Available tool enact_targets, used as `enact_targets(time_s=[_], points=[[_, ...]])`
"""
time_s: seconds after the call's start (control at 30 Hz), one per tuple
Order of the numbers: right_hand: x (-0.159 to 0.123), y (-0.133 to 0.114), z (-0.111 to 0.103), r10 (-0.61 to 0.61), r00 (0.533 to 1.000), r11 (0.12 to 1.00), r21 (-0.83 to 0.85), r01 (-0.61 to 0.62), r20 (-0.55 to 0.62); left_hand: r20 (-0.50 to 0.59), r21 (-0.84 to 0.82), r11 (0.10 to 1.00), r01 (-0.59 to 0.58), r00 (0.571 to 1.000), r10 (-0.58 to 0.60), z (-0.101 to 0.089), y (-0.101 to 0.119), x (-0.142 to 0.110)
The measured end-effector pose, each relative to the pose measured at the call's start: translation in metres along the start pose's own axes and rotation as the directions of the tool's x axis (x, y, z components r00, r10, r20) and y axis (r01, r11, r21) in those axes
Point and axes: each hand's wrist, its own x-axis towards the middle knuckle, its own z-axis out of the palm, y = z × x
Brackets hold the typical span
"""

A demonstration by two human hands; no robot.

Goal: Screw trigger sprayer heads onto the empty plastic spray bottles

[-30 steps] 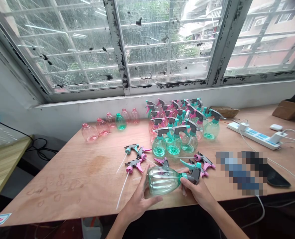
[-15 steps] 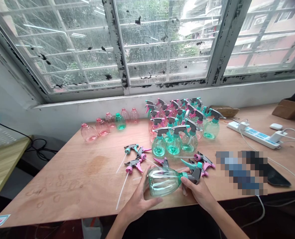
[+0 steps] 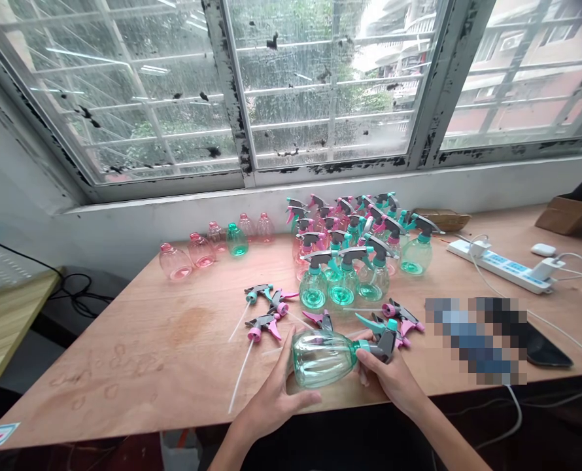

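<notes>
A clear green spray bottle [image 3: 323,358] lies on its side in the air near the table's front edge, its base to the left. My left hand [image 3: 281,396] is wrapped round the body near the base. At the neck, my right hand [image 3: 386,373] grips the teal collar of the trigger sprayer [image 3: 385,341], which sits on the bottle's mouth. Just beyond my hands lie loose trigger sprayers: a pink and grey one [image 3: 266,326] with a white tube, a teal one [image 3: 259,293], and more pink ones [image 3: 403,315] on the right.
Several capped spray bottles [image 3: 342,288] stand grouped at the back centre. Open pink bottles [image 3: 176,263] and one green bottle [image 3: 237,241] stand at the back left. To the right are a white power strip [image 3: 499,265], cables and a dark phone [image 3: 548,347].
Almost nothing differs. Both hands keep hold of the spray bottle in nearly the same place, and the sprayer head has shifted very slightly.
</notes>
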Motion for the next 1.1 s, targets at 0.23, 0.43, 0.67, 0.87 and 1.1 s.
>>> enact_targets(time_s=[0.23, 0.43, 0.67, 0.87, 1.1], points=[[0.0003, 0.0009, -0.0021, 0.011, 1.0, 1.0, 0.005, -0.011, -0.015, 0.021, -0.037, 0.999, -0.033, 0.999, 0.034, 0.002, 0.0015, -0.0007], [0.0008, 0.0005, -0.0017, 0.012, 1.0, 1.0, 0.01, -0.012, -0.012, 0.009, -0.012, 0.999, -0.033, 0.999, 0.033, 0.0025, 0.0024, -0.0003], [-0.0009, -0.0018, 0.0, 0.003, 1.0, 1.0, -0.006, -0.003, -0.016, 0.028, -0.026, 0.999, -0.023, 0.999, 0.024, 0.0001, -0.0039, 0.001], [-0.0004, -0.0024, 0.0002, 0.011, 1.0, 1.0, -0.007, -0.012, -0.024, 0.014, 0.007, 0.999, -0.048, 0.999, 0.048, 0.0019, -0.0006, -0.0001], [-0.0009, -0.0042, 0.0018, 0.011, 1.0, 1.0, -0.028, -0.012, -0.016, 0.014, -0.048, 0.999, -0.001, 1.0, 0.001, 0.0017, 0.0037, -0.0018]])
